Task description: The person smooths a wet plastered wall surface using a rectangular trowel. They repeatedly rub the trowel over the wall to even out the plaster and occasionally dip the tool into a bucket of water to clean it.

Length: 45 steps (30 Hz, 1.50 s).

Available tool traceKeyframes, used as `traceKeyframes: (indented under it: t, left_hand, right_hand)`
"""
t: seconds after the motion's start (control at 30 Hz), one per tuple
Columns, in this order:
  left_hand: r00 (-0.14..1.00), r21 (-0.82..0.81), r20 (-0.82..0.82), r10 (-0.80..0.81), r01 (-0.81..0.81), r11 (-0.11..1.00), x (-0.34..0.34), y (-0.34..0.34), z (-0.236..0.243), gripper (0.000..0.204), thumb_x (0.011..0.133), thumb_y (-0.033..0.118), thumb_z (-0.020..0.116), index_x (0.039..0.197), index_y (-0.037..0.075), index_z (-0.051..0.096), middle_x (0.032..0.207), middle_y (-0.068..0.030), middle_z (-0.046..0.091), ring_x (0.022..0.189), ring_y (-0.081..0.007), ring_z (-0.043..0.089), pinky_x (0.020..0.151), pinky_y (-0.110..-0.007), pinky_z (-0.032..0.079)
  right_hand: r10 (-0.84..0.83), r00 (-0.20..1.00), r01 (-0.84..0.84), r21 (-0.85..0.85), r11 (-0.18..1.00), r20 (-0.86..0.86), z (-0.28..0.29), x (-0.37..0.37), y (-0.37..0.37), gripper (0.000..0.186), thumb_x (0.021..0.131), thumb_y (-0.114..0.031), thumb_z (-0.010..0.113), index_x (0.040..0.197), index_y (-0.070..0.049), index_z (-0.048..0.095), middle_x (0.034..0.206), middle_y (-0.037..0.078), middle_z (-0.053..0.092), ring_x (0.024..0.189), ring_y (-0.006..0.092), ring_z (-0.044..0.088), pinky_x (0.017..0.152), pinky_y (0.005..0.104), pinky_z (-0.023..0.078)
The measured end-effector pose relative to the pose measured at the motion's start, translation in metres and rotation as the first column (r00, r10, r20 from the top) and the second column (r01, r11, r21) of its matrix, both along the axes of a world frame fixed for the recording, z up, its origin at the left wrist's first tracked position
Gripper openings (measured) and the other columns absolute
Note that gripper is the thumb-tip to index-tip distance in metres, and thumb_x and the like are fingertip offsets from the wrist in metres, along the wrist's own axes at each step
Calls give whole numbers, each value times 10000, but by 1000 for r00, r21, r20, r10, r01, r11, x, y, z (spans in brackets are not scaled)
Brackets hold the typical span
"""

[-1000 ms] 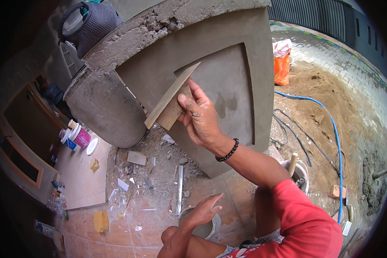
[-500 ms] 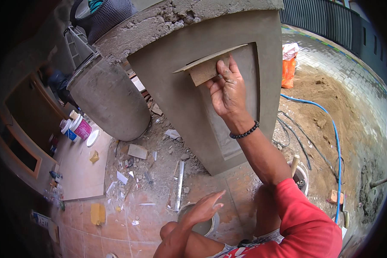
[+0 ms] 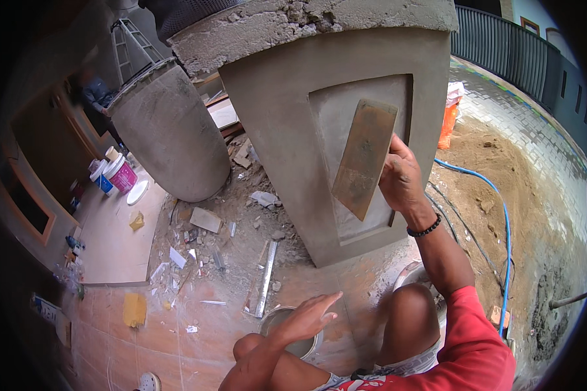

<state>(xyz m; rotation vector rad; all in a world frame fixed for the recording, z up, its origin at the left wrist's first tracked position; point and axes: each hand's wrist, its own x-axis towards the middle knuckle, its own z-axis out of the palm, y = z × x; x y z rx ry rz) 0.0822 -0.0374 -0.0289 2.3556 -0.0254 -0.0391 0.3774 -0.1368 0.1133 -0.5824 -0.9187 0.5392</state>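
Observation:
My right hand (image 3: 403, 177) is raised before the grey plastered pillar (image 3: 274, 124), fingers closed on a flat brown rectangular float (image 3: 368, 156). The float is tilted, its broad worn face showing, in front of the recessed panel (image 3: 332, 107) on the pillar's face. Whatever part the fingers grip behind it is mostly hidden. Lower down, my left hand (image 3: 310, 318) is held out flat, fingers stretched and nothing in it. It hovers over a round bucket (image 3: 277, 317) standing between my knees and partly covers it.
A sand heap (image 3: 489, 156) and blue hose (image 3: 502, 215) lie on the right. A pale bucket (image 3: 407, 274) stands by my right knee. Rubble and a metal strip (image 3: 266, 280) lie left of the pillar. Beyond are a rounded grey column (image 3: 169, 130), paint pails (image 3: 119, 173) and a person (image 3: 98, 98).
My right hand has come down and right from the panel's upper edge. The float has turned from edge-on to showing its broad face. My left hand stays nearly where it was.

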Motion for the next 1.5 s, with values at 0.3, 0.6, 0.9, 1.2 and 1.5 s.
traceKeyframes:
  t: [0.3,0.6,0.9,1.2,1.5]
  left_hand:
    - [993,-12,-111,26,-28,1000,1,6,-11,541,931,161,597,1423,16,425,1325,-252,542,1231,-389,521,1046,-437,407]
    - [999,-12,-43,11,-12,1000,0,6,-7,538,943,168,577,1430,11,413,1301,-261,543,1214,-407,515,1037,-446,402]
    - [998,-35,-56,-24,23,999,0,5,-3,552,936,163,575,1433,-3,401,1160,-264,575,1071,-409,550,962,-463,423]
    - [998,25,-64,-1,2,1000,0,4,-8,545,930,162,575,1420,-14,414,1157,-270,573,1084,-425,546,965,-462,418]
    - [1000,10,-29,-10,10,1000,-1,4,-4,542,924,153,581,1409,-29,420,1232,-286,558,1148,-439,528,1002,-459,406]
  right_hand:
    - [-136,848,284,-222,933,512,37,17,27,513,824,-33,527,1335,10,559,1153,44,610,1041,105,554,934,256,434]
    - [-136,799,331,-240,913,585,55,17,43,531,811,-23,518,1339,-10,571,1137,37,619,1030,109,552,932,245,428]
    - [-201,636,452,-148,880,745,70,7,41,519,806,-46,496,1315,-18,593,979,50,579,919,133,548,883,264,435]
    - [-203,531,601,-197,774,823,25,-4,15,513,795,-76,556,1304,-19,595,908,103,552,857,197,557,827,298,453]
    - [-627,-28,878,319,356,778,29,-51,64,543,780,-112,640,1311,-27,564,943,152,509,817,307,573,712,395,498]
